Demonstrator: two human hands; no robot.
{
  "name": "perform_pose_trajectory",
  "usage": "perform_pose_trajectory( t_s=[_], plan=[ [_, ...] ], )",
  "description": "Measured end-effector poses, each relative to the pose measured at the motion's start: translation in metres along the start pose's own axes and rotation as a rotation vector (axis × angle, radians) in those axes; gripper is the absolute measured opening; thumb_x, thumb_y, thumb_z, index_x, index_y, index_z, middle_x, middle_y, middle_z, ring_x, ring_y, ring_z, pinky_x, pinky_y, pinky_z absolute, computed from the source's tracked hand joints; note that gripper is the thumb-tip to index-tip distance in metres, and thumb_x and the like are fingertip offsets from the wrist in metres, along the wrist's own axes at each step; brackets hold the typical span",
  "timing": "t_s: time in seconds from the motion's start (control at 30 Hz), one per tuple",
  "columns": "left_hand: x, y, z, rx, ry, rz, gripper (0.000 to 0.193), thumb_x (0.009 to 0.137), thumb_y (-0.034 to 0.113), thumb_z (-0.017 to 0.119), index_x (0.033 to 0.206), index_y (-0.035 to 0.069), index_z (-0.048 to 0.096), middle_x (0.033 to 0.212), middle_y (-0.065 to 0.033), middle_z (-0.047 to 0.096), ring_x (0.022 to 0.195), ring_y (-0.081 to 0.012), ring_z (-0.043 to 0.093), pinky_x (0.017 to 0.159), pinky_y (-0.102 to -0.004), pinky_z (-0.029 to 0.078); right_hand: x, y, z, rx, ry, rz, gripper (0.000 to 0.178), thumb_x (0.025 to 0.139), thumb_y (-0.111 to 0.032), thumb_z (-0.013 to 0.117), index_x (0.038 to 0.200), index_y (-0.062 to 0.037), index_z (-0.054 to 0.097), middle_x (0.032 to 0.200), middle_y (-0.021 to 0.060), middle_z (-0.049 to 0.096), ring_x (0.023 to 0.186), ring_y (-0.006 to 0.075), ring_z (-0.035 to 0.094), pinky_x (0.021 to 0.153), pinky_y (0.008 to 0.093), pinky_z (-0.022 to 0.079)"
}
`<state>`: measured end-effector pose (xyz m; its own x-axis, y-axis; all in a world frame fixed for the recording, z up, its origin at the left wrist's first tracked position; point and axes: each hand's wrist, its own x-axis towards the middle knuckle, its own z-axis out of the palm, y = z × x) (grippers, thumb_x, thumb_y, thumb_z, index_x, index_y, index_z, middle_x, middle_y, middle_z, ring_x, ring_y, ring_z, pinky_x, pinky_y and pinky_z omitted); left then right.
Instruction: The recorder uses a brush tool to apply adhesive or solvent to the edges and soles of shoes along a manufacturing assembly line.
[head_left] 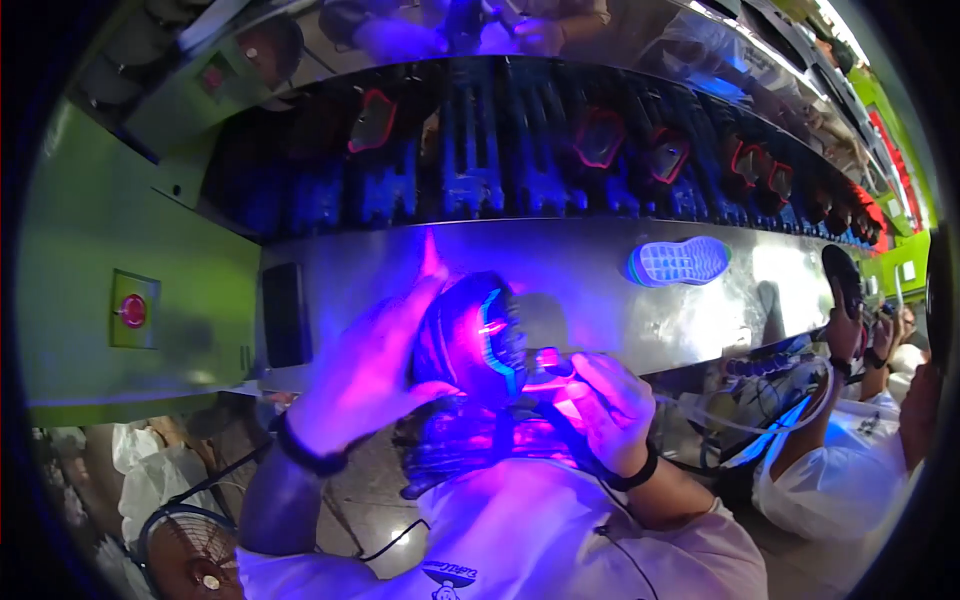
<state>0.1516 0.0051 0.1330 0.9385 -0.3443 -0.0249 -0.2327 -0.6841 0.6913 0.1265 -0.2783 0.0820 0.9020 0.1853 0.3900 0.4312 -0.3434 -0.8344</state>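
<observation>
While the left hand (pixel 365 375) cups a dark shoe (pixel 470 335) from its far side, fingers spread around the upper with one fingertip raised above it, the right hand (pixel 605 400) pinches a small lit tool (pixel 548 362) between thumb and fingers and holds its tip against the shoe's glowing sole edge. The shoe is held in the air above the person's lap, just short of the near edge of the long steel tabletop (pixel 580 270), under strong violet light.

To do this step well, I judge the shoe should be kept steady by the left hand's broad grip, then turned slowly so the tool follows the bright line along the sole without skipping. A light, even touch looks wiser than pressing.

A pale blue sole (pixel 680 260) lies on the tabletop towards its right end. Beyond it a conveyor (pixel 480 150) carries dark shoes in a row. Another person's hand (pixel 845 325) lifts a shoe at the right.
</observation>
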Motion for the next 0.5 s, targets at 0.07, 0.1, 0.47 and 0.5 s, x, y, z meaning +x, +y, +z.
perform_pose_trajectory(
  t_s=[0.07,0.1,0.47,0.5],
  plan=[
    [-0.008,-0.025,0.001,-0.331,-0.036,0.008,0.111,0.075,0.034,0.093,0.16,0.0,0.031,0.148,-0.0211,0.052,0.139,-0.0376,0.052,0.115,-0.0496,0.043,0.0,-0.001,0.001,0.031,-0.018,0.002,0.029,0.091,-0.008,0.078,0.119,-0.0009,0.075,0.111,0.0173,0.076,0.089,0.025,0.073,0.073,0.0334,0.057],
    [-0.018,-0.03,0.007,-0.495,-0.031,-0.057,0.111,0.075,0.035,0.093,0.159,-0.001,0.031,0.148,-0.0214,0.052,0.139,-0.0365,0.051,0.114,-0.0492,0.043,0.003,-0.003,-0.003,-0.031,-0.026,-0.082,0.029,0.091,-0.007,0.077,0.119,-0.0008,0.075,0.11,0.0164,0.076,0.088,0.0242,0.073,0.072,0.0334,0.057],
    [-0.074,0.017,0.051,-0.369,-0.07,0.16,0.121,0.074,0.042,0.094,0.154,-0.013,0.022,0.131,-0.0223,0.063,0.119,-0.0324,0.068,0.1,-0.0433,0.055,0.034,-0.06,-0.045,0.043,-0.128,-0.081,0.038,0.089,-0.006,0.077,0.126,-0.0034,0.073,0.103,0.0126,0.077,0.076,0.0223,0.068,0.07,0.0307,0.053],
    [-0.075,0.019,0.049,-0.346,-0.152,0.103,0.122,0.074,0.035,0.095,0.157,-0.011,0.018,0.138,-0.02,0.06,0.125,-0.0273,0.064,0.104,-0.0405,0.053,0.033,-0.06,-0.047,0.017,-0.138,-0.046,0.037,0.089,-0.005,0.077,0.126,-0.003,0.073,0.102,0.013,0.077,0.076,0.0224,0.068,0.071,0.0309,0.053]
  ],
)
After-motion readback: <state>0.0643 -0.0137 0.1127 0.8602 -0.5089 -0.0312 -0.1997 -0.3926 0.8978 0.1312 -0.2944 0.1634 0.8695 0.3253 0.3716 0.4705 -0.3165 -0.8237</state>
